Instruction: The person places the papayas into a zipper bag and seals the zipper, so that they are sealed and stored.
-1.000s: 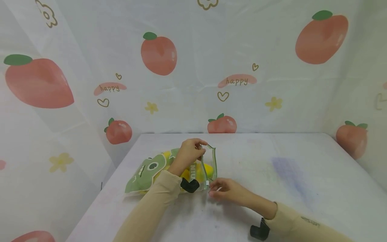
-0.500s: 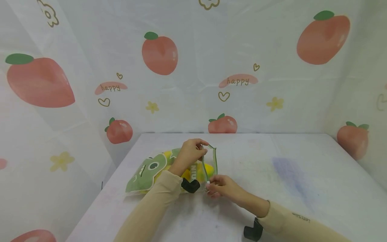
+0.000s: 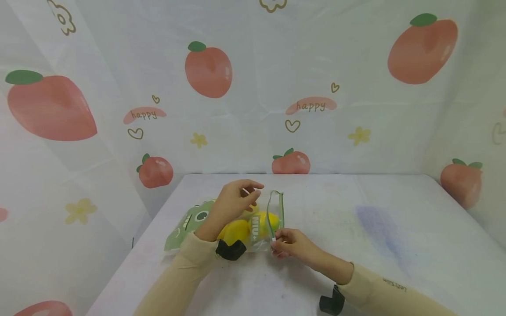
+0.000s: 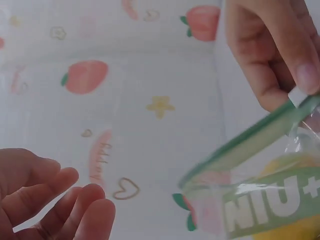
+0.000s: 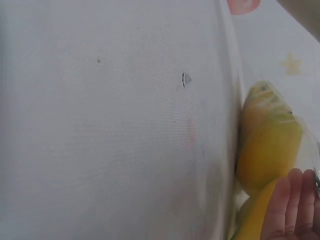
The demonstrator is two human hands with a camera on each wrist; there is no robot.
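Note:
A clear zip bag (image 3: 182,236) with a green cartoon face and "NIU+" print lies on the table, its green-edged mouth standing open to the right. Yellow fruits, mango-like, fill it; one fruit (image 5: 270,150) shows through the plastic in the right wrist view. With thumb and fingers, my right hand (image 3: 296,248) pinches the white zip slider (image 4: 298,96) at the mouth's near corner. My left hand (image 3: 233,204) hovers over the bag, fingers loosely bent and holding nothing; the left wrist view shows a gap between its fingers (image 4: 92,215) and the bag.
The white table (image 3: 336,197) extends to the right of the bag, with a bluish stain on it. A peach-printed cloth (image 3: 245,131) hangs behind and along the sides. Each wrist wears a black camera mount (image 3: 231,250).
My left hand has let go of the bag's far edge and drawn back to the left. My right hand moved left onto the slider and has stayed there.

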